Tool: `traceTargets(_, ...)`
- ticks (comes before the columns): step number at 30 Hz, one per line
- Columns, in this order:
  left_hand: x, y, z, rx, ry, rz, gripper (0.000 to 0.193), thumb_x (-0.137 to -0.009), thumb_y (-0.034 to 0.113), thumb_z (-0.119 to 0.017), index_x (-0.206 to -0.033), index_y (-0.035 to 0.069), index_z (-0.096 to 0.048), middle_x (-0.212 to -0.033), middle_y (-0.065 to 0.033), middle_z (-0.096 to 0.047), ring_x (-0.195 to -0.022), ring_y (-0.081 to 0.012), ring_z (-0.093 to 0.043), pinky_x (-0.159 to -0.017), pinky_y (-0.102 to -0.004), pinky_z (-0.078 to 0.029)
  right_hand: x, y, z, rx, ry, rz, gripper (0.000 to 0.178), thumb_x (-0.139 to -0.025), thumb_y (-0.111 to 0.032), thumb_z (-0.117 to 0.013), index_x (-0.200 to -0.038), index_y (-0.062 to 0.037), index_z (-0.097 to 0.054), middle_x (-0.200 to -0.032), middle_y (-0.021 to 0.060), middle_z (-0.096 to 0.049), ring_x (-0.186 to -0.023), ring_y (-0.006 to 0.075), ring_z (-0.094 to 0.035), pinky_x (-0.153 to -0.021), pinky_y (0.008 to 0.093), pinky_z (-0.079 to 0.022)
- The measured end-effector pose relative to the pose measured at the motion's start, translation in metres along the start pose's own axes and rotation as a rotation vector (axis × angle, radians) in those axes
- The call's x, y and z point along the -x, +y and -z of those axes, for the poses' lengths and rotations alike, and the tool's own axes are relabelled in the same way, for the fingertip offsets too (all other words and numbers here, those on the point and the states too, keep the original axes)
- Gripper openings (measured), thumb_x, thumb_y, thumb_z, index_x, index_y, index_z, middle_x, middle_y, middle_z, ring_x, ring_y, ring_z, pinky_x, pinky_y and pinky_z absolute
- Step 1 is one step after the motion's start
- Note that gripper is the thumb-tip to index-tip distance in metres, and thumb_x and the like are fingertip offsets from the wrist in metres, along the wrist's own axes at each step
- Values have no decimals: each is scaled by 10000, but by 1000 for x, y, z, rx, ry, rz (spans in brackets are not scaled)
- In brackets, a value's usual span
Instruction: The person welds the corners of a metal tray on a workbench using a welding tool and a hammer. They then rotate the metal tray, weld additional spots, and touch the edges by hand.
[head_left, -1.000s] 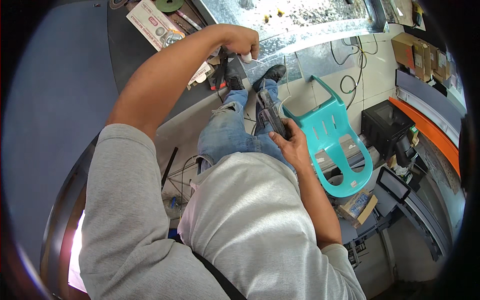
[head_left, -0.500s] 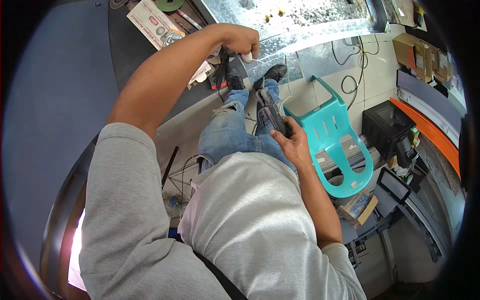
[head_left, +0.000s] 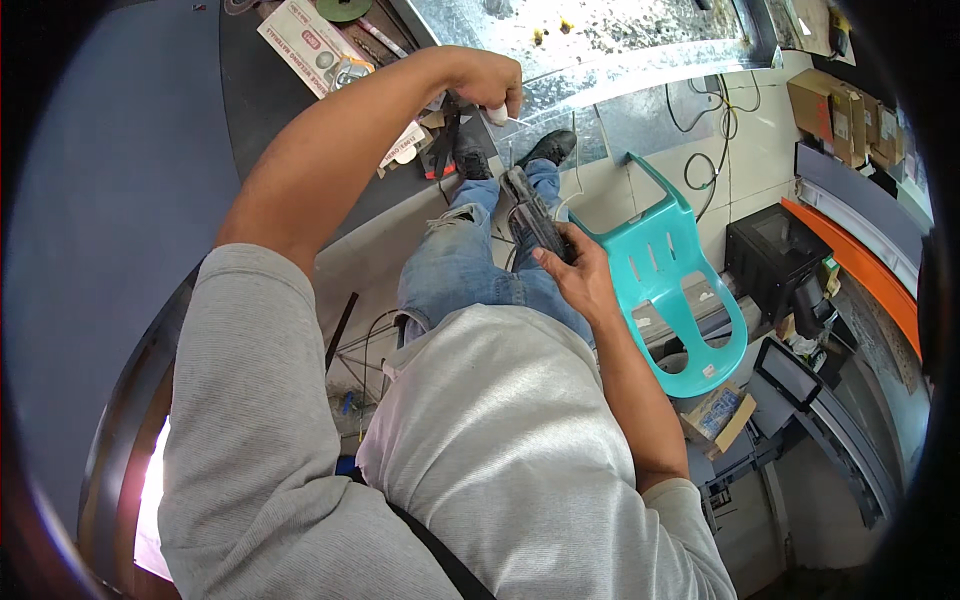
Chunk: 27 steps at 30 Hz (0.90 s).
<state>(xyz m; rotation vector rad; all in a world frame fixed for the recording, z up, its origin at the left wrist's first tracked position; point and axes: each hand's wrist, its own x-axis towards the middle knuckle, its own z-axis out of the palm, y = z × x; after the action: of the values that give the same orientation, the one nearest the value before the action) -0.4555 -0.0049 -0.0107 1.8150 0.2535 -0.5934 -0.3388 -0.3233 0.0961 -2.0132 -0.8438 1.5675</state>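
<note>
The right hand (head_left: 586,272) grips a dark tool (head_left: 534,211), perhaps an electrode holder, jutting forward of its thumb. Farther forward, the left hand (head_left: 490,78) clasps a small white object (head_left: 497,115) below its knuckles.

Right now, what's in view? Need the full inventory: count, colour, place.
Sheet-metal panel: one, stained silver, top centre
Abrasive disc: one, green, top left
Printed box: one, white, upper left
Worktop: one, dark grey, upper left
Cables: several, mostly black, upper right floor
Plastic chair: one, teal, right of the legs
Cartons: several, brown, upper right
Box-shaped unit: one, black, right
Long strip: one, orange, far right
Open carton: one, brown, lower right
Dark hand tool: one, blackish, centre
Slender item: one, white, upper centre
Shoes: two, black, upper centre
Jeans: one pair, blue, centre
Shirt: one, grey, lower centre
Left hand: one, bare, holding slender item
Right hand: one, bare, gripping dark tool
</note>
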Motion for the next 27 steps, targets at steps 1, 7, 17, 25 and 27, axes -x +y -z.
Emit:
traceTargets(1, 0, 1, 0, 8, -6, 7, 304, -744, -9, -734, -1046, -12, -764, -911, -115, -774, -806, -181, -696, -713, -347, -541, 0, 1, 1, 1, 1, -1, 354, -877, -119, -790, -1167, 32, -654, -849, 22, -640, -737, 98, -555, -662, 257, -463)
traceTargets(7, 1, 1, 0, 26, -7, -4, 303, -743, 4, -744, -1046, -13, -764, -911, -114, -775, -806, -178, -696, -720, -345, -540, 1, 6, 1, 2, -4, -20, 360, -872, -107, -791, -1174, 35, -655, -861, 24, -648, -745, 98, -561, -676, 256, -470)
traceTargets(17, 1, 4, 2, 8, -5, 3, 305, -758, 33, -775, -1061, -4, -766, -911, -106, -776, -805, -180, -694, -716, -348, -537, 1, -4, 1, 25, 14, -37, 359, -866, -106, -791, -1171, 27, -655, -837, 23, -633, -723, 100, -544, -651, 257, -454)
traceTargets(25, -1, -1, 0, 45, -12, 13, 311, -754, 24, -777, -1064, -6, -766, -928, -110, -778, -817, -184, -699, -721, -349, -544, -2, 0, -1, -2, 3, -15, 351, -874, -110, -786, -1167, 31, -655, -836, 21, -634, -724, 98, -545, -650, 256, -455)
traceTargets(27, 0, 0, 1, 40, -17, 4, 311, -754, 11, -763, -1064, -8, -766, -934, -112, -778, -823, -185, -701, -725, -349, -546, -3, -3, -1, -3, 3, -35, 364, -872, -117, -788, -1175, 34, -653, -834, 21, -632, -724, 97, -544, -647, 257, -453)
